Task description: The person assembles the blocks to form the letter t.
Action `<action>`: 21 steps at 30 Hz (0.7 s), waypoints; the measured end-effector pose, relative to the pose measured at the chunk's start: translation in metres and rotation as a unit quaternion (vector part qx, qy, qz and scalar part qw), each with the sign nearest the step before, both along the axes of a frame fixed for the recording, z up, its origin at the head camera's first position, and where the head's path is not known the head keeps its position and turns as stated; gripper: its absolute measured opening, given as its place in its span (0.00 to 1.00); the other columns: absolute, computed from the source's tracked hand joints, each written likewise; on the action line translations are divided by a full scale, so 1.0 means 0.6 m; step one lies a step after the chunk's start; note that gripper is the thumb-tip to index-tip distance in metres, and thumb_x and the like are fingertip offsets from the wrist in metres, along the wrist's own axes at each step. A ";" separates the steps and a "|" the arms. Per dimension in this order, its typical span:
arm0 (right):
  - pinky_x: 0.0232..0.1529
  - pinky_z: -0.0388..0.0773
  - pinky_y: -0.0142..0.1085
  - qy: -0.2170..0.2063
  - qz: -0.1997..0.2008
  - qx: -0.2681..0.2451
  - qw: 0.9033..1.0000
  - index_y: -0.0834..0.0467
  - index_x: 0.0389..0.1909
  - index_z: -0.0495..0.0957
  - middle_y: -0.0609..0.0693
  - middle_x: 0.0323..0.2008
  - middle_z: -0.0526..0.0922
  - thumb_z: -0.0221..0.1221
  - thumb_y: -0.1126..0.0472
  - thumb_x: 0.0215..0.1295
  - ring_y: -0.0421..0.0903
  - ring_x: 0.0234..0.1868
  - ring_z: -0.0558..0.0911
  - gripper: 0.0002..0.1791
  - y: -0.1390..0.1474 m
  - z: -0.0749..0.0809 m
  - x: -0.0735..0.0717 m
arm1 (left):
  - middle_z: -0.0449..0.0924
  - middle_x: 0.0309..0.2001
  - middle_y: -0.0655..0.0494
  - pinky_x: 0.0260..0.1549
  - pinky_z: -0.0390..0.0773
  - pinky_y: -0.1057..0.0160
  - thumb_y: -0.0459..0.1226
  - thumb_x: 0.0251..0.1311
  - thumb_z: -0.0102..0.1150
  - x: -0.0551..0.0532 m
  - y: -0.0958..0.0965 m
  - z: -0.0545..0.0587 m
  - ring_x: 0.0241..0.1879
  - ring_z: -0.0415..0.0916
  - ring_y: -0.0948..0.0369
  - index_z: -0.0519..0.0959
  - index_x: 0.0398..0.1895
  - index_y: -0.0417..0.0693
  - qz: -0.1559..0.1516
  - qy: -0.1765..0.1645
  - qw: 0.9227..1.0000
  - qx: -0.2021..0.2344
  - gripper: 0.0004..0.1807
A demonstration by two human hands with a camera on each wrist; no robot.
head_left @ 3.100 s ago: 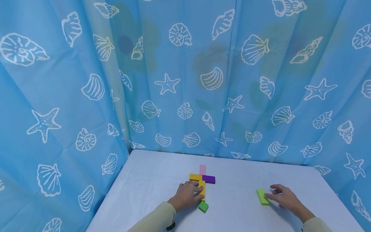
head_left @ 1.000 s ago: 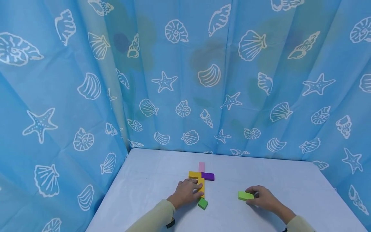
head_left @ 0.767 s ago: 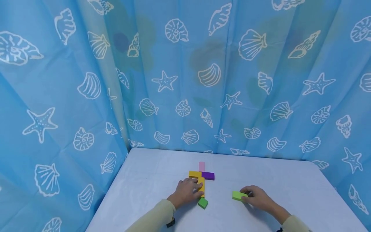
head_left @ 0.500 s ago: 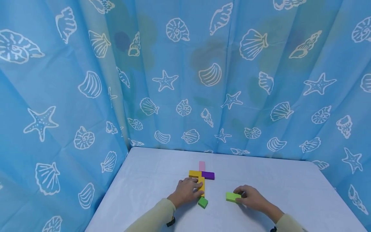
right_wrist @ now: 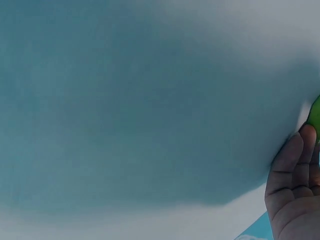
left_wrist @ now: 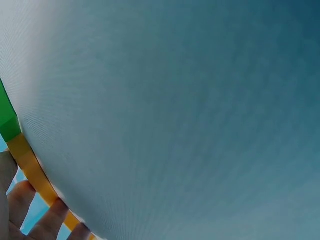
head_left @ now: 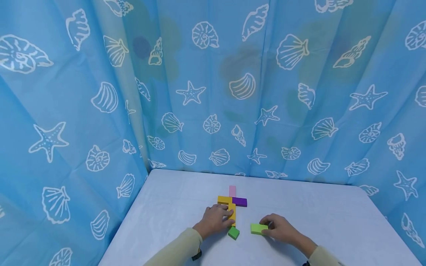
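Note:
In the head view my left hand [head_left: 214, 220] rests at a lengthwise yellow block [head_left: 232, 214], with fingertips touching it. The left wrist view shows these fingers [left_wrist: 52, 218] along the block's side. A crosswise yellow block [head_left: 223, 200] lies at its far end, and a darker green block [head_left: 233, 233] sits turned at an angle at its near end. To the right, my right hand [head_left: 281, 229] pinches a light green block [head_left: 258, 229] between thumb and fingers, a small gap from the green one. Only an edge of that light green block [right_wrist: 314, 120] shows in the right wrist view.
A purple block [head_left: 239, 202] extends right from the yellow blocks, and a pink block [head_left: 232, 191] stands beyond them. All lie on a white-covered table [head_left: 179, 188]. A blue curtain [head_left: 213, 92] with white shell prints rises behind and at the left.
My right hand has taken hold of the light green block, turned it crosswise and carried it left towards the green block. My left hand has stayed at the yellow block.

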State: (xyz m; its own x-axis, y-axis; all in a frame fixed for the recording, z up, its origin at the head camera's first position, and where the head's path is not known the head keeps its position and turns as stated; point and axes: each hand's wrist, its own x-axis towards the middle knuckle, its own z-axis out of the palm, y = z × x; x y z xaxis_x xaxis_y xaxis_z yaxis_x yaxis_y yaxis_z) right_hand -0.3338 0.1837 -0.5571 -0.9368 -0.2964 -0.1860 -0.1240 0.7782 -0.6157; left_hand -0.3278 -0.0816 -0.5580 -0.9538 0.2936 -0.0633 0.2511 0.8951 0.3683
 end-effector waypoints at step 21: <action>0.39 0.78 0.39 -0.010 0.037 -0.023 0.999 0.56 0.42 0.84 0.46 0.37 0.81 0.70 0.61 0.55 0.43 0.35 0.76 0.13 -0.041 0.004 0.021 | 0.75 0.66 0.59 0.63 0.67 0.36 0.59 0.63 0.58 0.001 0.000 -0.001 0.68 0.68 0.53 0.74 0.65 0.64 0.001 -0.001 1.000 -0.008 0.28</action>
